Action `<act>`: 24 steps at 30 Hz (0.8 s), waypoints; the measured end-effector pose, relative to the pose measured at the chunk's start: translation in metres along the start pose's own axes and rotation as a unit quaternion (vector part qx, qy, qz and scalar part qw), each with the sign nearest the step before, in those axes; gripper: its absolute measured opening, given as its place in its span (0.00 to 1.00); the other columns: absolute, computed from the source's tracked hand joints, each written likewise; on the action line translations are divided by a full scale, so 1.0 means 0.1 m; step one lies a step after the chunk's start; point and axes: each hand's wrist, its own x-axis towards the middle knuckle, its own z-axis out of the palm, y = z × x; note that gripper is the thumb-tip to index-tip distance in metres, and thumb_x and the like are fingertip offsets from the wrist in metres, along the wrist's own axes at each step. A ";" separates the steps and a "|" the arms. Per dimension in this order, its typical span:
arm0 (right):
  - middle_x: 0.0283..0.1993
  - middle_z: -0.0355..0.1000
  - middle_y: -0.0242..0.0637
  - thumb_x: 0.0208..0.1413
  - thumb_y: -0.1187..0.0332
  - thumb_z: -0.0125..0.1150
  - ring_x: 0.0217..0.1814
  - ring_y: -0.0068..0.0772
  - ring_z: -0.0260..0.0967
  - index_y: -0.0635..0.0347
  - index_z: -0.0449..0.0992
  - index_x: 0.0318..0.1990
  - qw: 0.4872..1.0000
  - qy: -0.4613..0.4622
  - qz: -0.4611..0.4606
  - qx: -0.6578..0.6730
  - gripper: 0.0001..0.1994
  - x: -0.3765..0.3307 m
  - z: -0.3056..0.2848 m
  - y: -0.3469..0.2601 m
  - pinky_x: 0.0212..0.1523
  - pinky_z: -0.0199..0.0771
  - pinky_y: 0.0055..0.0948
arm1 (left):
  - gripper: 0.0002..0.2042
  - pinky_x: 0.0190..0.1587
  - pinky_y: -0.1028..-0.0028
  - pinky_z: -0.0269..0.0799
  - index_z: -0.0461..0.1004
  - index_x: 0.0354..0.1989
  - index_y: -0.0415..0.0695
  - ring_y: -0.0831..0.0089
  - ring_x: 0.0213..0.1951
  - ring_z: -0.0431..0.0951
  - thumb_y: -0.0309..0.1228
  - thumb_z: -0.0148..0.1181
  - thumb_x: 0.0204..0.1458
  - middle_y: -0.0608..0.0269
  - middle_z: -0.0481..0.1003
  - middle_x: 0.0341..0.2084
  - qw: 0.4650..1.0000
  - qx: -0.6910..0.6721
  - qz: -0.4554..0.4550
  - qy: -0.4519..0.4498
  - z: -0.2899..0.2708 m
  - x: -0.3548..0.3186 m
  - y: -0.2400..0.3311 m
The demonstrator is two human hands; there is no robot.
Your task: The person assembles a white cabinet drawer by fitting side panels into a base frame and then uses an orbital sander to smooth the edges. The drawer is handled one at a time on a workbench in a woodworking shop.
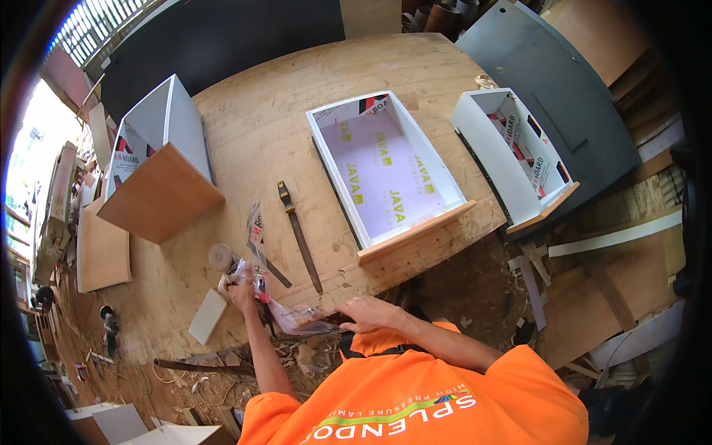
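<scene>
My left hand [241, 293] is closed around a bunched strip of clear printed plastic film [295, 317] at the near edge of the wooden worktable. From there the film runs right to my right hand [367, 313], whose fingers are closed at its other end, close to my body. Beside my left hand stand a roll of tape [220, 256] and a small pale block [208, 317]. Printed offcut strips [256, 230] lie just beyond. Farther right rests a flat file [300, 241] with a black and yellow handle.
On the worktable [252, 111] sit an open white drawer [389, 167] with a wooden front, a second drawer [512, 152] to the right, and an upturned drawer [159, 170] at the left. A dark panel [549, 89] lies far right. Scraps litter the floor [475, 289].
</scene>
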 end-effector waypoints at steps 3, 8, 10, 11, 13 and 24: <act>0.52 0.79 0.60 0.63 0.51 0.63 0.59 0.61 0.76 0.66 0.75 0.56 0.995 0.031 0.090 0.035 0.26 -0.13 -0.01 0.20 0.58 0.77 0.53 | 0.59 0.71 0.59 0.66 0.67 0.71 0.33 0.51 0.70 0.70 0.66 0.77 0.36 0.38 0.71 0.67 1.000 0.018 0.006 -0.023 -0.07 0.15 -0.08; 0.59 0.77 0.59 0.65 0.44 0.60 0.63 0.60 0.74 0.62 0.70 0.68 0.987 -0.004 0.162 0.019 0.34 -0.20 0.02 0.42 0.62 0.75 0.50 | 0.56 0.71 0.60 0.67 0.67 0.70 0.33 0.51 0.70 0.70 0.56 0.82 0.33 0.39 0.69 0.69 0.991 0.134 -0.001 -0.019 -0.03 0.26 -0.07; 0.58 0.77 0.60 0.65 0.44 0.60 0.62 0.61 0.74 0.63 0.70 0.69 0.988 0.002 0.150 0.034 0.35 -0.23 0.04 0.44 0.62 0.75 0.50 | 0.54 0.69 0.60 0.68 0.68 0.69 0.33 0.50 0.68 0.72 0.51 0.83 0.31 0.41 0.71 0.67 0.992 0.125 -0.003 -0.001 0.01 0.28 -0.06; 0.58 0.77 0.60 0.65 0.44 0.60 0.62 0.61 0.74 0.63 0.69 0.69 0.988 0.004 0.148 0.044 0.35 -0.25 0.05 0.44 0.62 0.75 0.50 | 0.52 0.67 0.60 0.70 0.69 0.67 0.32 0.51 0.66 0.74 0.47 0.84 0.31 0.42 0.73 0.65 0.995 0.102 0.007 0.003 0.03 0.28 -0.07; 0.54 0.79 0.61 0.65 0.46 0.60 0.59 0.62 0.76 0.66 0.72 0.64 0.990 0.022 0.135 0.043 0.32 -0.27 0.07 0.43 0.59 0.77 0.52 | 0.43 0.62 0.61 0.74 0.75 0.61 0.32 0.54 0.59 0.79 0.39 0.83 0.33 0.45 0.78 0.60 0.987 0.139 -0.002 0.077 0.11 0.29 -0.08; 0.58 0.78 0.56 0.67 0.45 0.60 0.61 0.60 0.75 0.62 0.68 0.70 0.988 0.047 0.098 0.111 0.34 -0.39 -0.08 0.40 0.61 0.75 0.49 | 0.28 0.55 0.66 0.75 0.79 0.60 0.42 0.69 0.51 0.80 0.30 0.76 0.47 0.64 0.81 0.52 0.953 -0.285 0.063 -0.086 -0.48 0.02 -0.35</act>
